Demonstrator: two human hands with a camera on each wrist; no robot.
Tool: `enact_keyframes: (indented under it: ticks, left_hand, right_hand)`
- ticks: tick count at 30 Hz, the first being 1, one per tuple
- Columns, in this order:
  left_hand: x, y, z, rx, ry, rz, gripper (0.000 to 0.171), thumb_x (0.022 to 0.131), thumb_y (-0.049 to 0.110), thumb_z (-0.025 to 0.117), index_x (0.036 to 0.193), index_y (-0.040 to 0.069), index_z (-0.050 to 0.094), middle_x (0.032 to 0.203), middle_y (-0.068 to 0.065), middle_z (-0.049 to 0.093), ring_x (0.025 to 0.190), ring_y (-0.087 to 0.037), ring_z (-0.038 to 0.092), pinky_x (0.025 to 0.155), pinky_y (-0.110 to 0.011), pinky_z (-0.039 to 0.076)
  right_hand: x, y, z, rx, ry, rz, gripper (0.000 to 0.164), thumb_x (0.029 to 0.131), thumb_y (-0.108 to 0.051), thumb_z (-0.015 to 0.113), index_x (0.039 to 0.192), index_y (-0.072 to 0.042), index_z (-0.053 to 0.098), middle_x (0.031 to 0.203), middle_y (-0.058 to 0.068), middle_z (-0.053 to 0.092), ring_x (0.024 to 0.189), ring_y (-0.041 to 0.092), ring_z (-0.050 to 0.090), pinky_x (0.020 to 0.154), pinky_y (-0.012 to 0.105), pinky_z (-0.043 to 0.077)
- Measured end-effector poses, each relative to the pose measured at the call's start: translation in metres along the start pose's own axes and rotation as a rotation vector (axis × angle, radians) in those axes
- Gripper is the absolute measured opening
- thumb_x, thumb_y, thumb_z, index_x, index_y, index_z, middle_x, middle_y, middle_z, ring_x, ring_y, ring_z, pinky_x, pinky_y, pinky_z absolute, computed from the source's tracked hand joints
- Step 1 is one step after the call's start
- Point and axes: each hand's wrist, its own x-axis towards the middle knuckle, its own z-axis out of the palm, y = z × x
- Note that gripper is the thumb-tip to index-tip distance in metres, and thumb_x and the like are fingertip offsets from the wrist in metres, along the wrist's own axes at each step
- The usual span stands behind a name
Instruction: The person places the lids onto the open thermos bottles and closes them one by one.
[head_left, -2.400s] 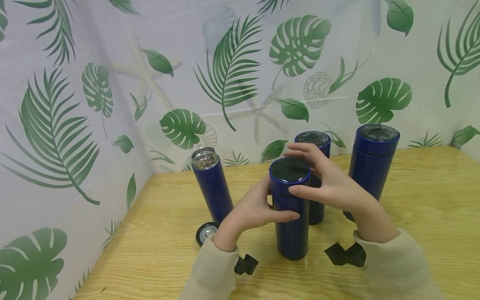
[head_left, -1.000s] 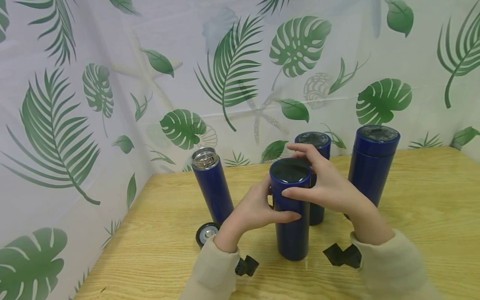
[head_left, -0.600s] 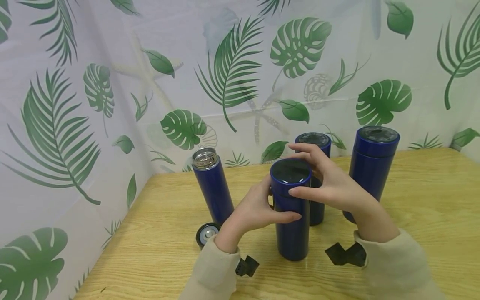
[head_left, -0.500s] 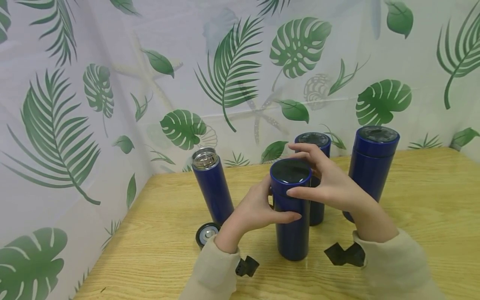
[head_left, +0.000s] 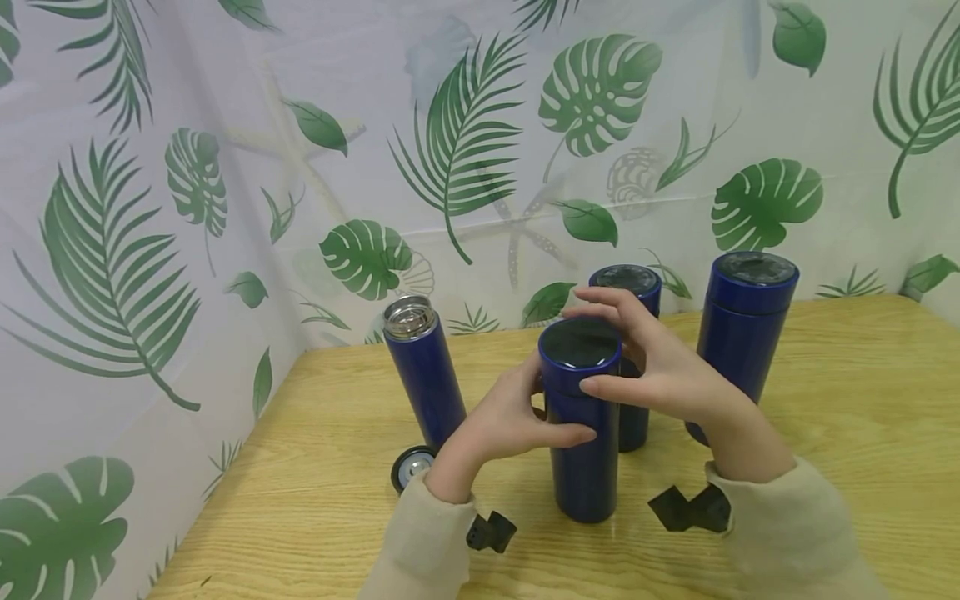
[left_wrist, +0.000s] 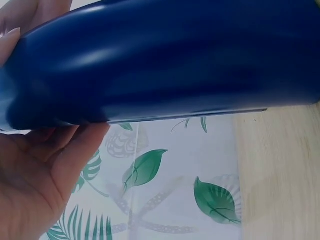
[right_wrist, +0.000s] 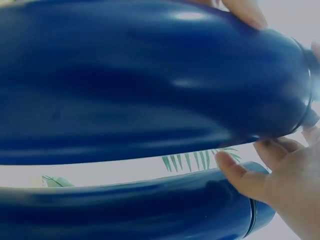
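A dark blue thermos bottle [head_left: 585, 475] stands upright on the table in the head view, its glossy black-topped lid [head_left: 581, 343] seated on it. My left hand [head_left: 510, 417] grips the body below the lid, thumb across the front. Around the lid curls my right hand [head_left: 663, 367], thumb on the near side and fingers behind. In the left wrist view the bottle [left_wrist: 175, 60] hides part of the left hand [left_wrist: 40, 185]. The right wrist view has right-hand [right_wrist: 285, 175] fingertips against the bottle [right_wrist: 150, 85] near its lid seam.
To the left, an uncapped blue thermos [head_left: 427, 379] shows its steel mouth, with a loose lid [head_left: 414, 468] lying underside up beside it. Two capped thermoses stand behind: one partly hidden [head_left: 633, 429], one farther right [head_left: 746, 333]. A leaf-printed cloth [head_left: 480, 167] backs the wooden table [head_left: 315, 517].
My right thumb shifts left along the lid about one second ago, then back right to where it is now. The left hand and the bottle stay in place.
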Motion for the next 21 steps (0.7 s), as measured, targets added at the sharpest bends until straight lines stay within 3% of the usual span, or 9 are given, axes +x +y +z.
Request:
enact_keyframes:
  ticks: [4,8,13,21]
  left_hand:
    - [-0.0004,-0.0022,-0.0021,-0.06,-0.018,-0.009,0.066,0.073,0.007,0.072,0.129,0.015,0.04,0.109,0.0,0.055,0.09,-0.01,0.055,0.068,-0.026,0.048]
    - [-0.0006,-0.0023,-0.0014,-0.102,0.014,-0.029,0.064,0.07,0.005,0.074,0.126,0.013,0.045,0.11,0.001,0.055,0.095,-0.01,0.055,0.078,-0.027,0.046]
    - [0.0017,-0.002,0.0012,-0.114,0.078,-0.036,0.061,0.066,0.005,0.076,0.121,0.014,0.05,0.106,0.005,0.057,0.093,-0.01,0.056,0.075,-0.029,0.047]
    - [0.0034,-0.0027,0.0032,-0.121,0.128,-0.069,0.061,0.065,0.006,0.078,0.12,0.015,0.052,0.105,0.005,0.058,0.091,-0.01,0.058,0.073,-0.027,0.048]
  right_hand:
    - [0.0005,0.0007,0.0005,0.028,-0.002,-0.02,0.072,0.079,0.003,0.062,0.137,-0.008,0.021,0.122,0.016,0.044,0.106,0.016,0.049,0.088,0.023,0.038]
    - [0.0014,-0.0005,0.0011,0.035,0.015,-0.02,0.072,0.077,0.004,0.064,0.135,-0.009,0.024,0.118,0.016,0.048,0.102,0.017,0.052,0.086,0.023,0.039]
    - [0.0024,-0.0003,0.0005,0.077,0.037,-0.035,0.071,0.075,0.008,0.064,0.133,-0.006,0.026,0.115,0.015,0.05,0.099,0.018,0.054,0.084,0.024,0.041]
    - [0.0043,0.0015,0.0054,0.052,0.117,0.031,0.068,0.073,0.005,0.068,0.13,-0.006,0.031,0.116,0.017,0.048,0.097,0.017,0.055,0.084,0.022,0.041]
